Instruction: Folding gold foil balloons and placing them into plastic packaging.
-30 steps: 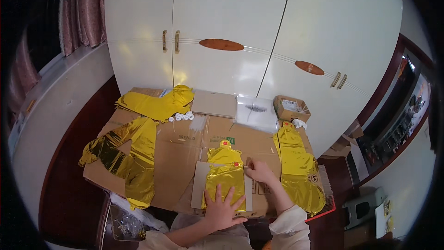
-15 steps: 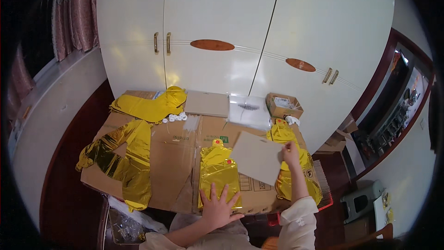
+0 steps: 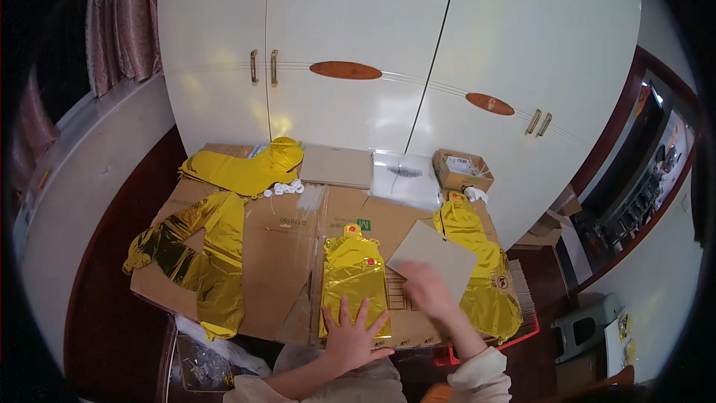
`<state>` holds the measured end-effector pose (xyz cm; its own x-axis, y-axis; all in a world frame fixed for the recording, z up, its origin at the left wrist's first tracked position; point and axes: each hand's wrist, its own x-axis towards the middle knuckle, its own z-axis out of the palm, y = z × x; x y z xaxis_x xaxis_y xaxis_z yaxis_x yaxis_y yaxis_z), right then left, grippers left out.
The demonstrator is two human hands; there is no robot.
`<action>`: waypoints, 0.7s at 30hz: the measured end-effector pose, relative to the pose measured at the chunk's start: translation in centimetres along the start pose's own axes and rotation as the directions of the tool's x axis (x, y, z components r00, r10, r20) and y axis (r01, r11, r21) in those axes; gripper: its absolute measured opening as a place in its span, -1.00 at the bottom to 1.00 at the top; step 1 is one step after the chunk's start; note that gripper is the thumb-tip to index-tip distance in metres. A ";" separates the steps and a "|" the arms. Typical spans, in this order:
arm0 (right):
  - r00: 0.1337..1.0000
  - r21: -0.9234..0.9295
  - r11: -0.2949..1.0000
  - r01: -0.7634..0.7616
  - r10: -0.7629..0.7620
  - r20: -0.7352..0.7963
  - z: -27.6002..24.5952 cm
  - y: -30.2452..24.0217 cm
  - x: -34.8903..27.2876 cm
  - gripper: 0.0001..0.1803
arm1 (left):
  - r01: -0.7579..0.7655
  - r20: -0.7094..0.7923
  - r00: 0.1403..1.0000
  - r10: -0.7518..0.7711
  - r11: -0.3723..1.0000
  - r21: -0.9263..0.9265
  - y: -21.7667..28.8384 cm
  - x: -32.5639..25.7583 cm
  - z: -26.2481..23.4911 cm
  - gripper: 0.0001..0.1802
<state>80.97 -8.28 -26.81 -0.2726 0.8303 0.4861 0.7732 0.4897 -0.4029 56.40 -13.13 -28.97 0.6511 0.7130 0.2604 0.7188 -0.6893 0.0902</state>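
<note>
So the folded gold foil balloon (image 3: 354, 276) (pretty sure that's what it is) sits near the middle of the near edge, lying on flattened brown cardboard (image 3: 280, 276) that probably keeps the shiny stuff off the table. Left hand (image 3: 352, 339) is planted flat on its near end, fingers spread and clamped on nothing, presumably just pinning slippery foil down so the folds don't spring up.

Right hand (image 3: 429, 291) is well apart from the left, over the near-left corner of a tilted greyish-beige card (image 3: 444, 250). It's blurred, so no idea whether it's pinching the card or only touching it. The card overlaps the left edge of another gold balloon (image 3: 485, 276) on the right.

Farther out, an angular gold balloon (image 3: 224, 254) lies near left and a gold foil stack (image 3: 239, 172) far left, with little white rings (image 3: 287, 189) beside it. Along the far edge: more beige cards (image 3: 335, 168), clear plastic sleeves (image 3: 406, 186) and a small cardboard box (image 3: 462, 172), maybe lined up there to leave the front free.
</note>
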 end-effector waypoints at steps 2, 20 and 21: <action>0.957 0.071 0.984 0.165 -0.177 0.230 2.2 -2.8 0.3 -0.64 | 0.004 0.031 1.000 -0.004 1.000 0.006 0.0 0.0 0.0 -0.10; 0.912 -0.236 0.934 0.270 -0.169 0.373 6.2 1.4 5.2 -0.49 | -0.001 0.014 1.000 0.002 0.999 -0.043 -0.1 0.1 -0.1 -0.08; 0.913 -0.249 0.929 0.275 -0.171 0.369 6.4 1.5 5.3 -0.50 | -0.001 0.010 1.000 0.002 0.999 -0.039 -0.1 0.1 -0.1 -0.08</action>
<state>77.07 -1.42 -29.78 -0.5927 0.7728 0.2268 0.7857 0.6167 -0.0479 56.38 -13.03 -28.90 0.6549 0.7130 0.2505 0.7077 -0.6949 0.1277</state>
